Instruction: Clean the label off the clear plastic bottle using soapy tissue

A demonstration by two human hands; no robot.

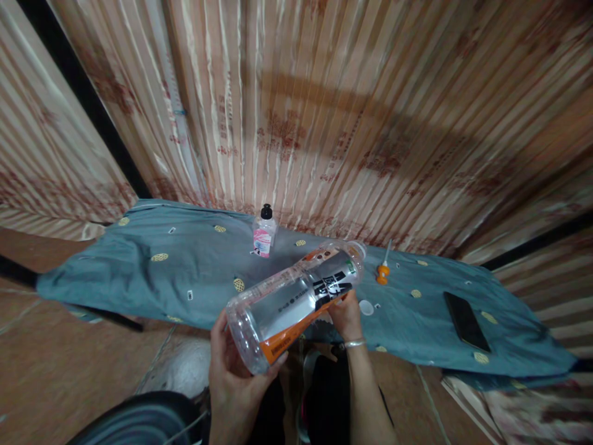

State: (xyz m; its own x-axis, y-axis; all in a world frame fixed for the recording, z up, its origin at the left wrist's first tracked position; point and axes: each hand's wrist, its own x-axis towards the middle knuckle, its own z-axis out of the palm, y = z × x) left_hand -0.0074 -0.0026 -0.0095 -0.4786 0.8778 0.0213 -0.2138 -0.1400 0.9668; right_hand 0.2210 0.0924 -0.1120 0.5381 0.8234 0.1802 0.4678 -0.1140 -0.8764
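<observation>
Across the middle of the frame stretches the cloth-covered counter [199,247]; at lower centre, the large clear bottle [296,303] is held at a tilt, neck toward the upper right. The left hand [238,377] has its grip cupped around the base, the right hand [346,316] its grip around the side nearer the neck. Light, even pressure should serve best, as thin plastic would probably dent, with sleeves and wrists clear of the phone [466,321] at right, pink-labelled bottle [263,240], orange-handled screwdriver [382,274] and white disc [366,307].
</observation>
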